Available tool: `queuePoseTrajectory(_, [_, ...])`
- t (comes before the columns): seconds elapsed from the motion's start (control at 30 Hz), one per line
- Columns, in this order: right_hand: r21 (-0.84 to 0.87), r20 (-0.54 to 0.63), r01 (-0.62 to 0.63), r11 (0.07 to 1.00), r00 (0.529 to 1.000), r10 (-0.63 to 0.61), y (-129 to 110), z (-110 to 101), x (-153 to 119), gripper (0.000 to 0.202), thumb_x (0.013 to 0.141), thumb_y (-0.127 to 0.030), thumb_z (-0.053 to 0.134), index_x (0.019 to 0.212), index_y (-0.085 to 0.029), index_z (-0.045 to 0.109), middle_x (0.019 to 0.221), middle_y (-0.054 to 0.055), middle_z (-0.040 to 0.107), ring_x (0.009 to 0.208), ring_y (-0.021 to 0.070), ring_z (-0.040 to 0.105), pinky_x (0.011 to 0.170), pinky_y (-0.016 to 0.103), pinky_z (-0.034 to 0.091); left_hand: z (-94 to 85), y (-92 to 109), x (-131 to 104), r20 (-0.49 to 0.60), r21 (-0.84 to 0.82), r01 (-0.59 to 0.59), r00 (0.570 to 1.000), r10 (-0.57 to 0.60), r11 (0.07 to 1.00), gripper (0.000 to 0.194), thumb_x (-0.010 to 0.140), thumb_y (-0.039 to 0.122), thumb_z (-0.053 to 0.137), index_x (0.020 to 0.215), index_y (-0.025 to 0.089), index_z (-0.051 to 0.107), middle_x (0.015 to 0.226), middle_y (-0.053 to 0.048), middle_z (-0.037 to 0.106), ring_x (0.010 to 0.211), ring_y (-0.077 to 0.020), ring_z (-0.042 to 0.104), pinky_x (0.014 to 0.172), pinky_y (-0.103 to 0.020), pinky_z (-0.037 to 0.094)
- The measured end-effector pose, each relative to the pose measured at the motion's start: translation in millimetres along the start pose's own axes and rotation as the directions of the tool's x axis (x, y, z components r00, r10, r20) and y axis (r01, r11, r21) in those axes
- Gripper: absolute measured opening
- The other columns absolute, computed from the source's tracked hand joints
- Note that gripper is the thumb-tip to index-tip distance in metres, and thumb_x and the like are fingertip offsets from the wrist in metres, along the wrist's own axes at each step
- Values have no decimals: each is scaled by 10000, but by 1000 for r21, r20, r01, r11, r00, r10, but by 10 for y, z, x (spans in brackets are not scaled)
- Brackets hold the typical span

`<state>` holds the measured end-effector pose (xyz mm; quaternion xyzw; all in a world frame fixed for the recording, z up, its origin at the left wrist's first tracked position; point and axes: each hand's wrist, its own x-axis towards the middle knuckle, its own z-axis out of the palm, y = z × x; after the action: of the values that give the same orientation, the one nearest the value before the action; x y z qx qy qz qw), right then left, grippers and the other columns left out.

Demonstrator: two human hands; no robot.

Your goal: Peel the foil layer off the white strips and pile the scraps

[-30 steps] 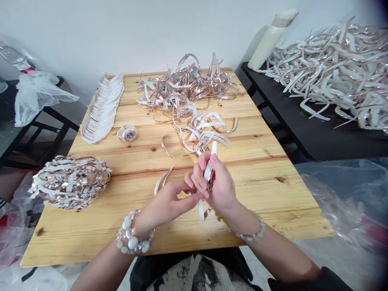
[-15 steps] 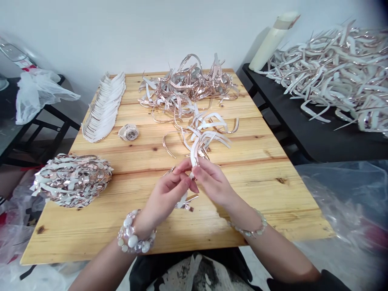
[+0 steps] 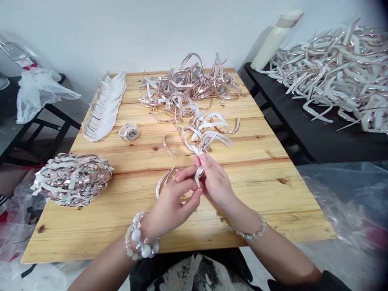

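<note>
**Left hand [image 3: 171, 204] and right hand [image 3: 217, 181] are holding a narrow, curved white strip [image 3: 198, 174] over a pale wooden table [image 3: 257, 198]**

The left hand is pinching the strip's near end, thumb and forefinger almost meeting; the right hand is gripping its farther part. The strip is bending between them, toward the table's near edge. A tangled heap of rose-gold and white strips [image 3: 188, 85] is lying by the far edge, a shaggy, oval white-and-rose-gold bundle [image 3: 74, 178] by the left.
</note>
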<state>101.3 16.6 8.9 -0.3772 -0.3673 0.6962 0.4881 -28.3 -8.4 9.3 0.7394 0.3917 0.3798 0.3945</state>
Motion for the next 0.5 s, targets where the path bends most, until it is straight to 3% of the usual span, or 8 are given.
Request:
queuePoseTrajectory(0.23, [137,-28,-132,982,990,137,-47,-2,16,375,828,-594,537,751,-238,450,569,-11,671,588,206,695,473,267,505,26,12,-42,70,132,-152,987,144,979,164,858,114,503,708,164,545,715,-25,645,752,-147,621,752,-275,498])
queuePoseTrajectory(0.5, [45,-115,-124,991,985,128,-45,-1,43,361,864,-554,483,751,-217,418,561,-6,685,415,146,630,361,196,399,56,34,-59,100,345,-337,941,322,876,193,825,81,509,648,158,510,640,-21,624,633,-137,590,635,-256,506])
